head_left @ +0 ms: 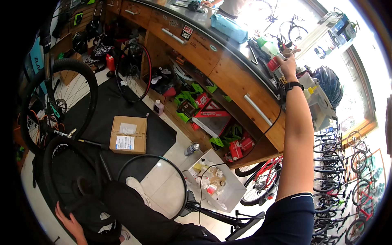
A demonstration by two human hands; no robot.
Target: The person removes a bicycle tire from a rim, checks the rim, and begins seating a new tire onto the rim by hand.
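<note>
The right hand [288,62] touches or nearly touches a red object [272,64] on the bench [228,75]; I cannot tell whether its fingers pinch it. A careless pull back could snag the black cable [268,132] hanging below that hand. The left hand [70,223], fingers spread at the tire [47,175] beside it, could lose the wheel through leaning.

Wooden workbench [237,86] on pale tiled floor [175,149], bright window [352,75] beyond.

Dark tabletop [203,21] bearing a light-blue bag [229,28] and assorted tools [254,54]; tiled floor [160,181] with black mat [102,98], cardboard box [130,134] upon it.
</note>
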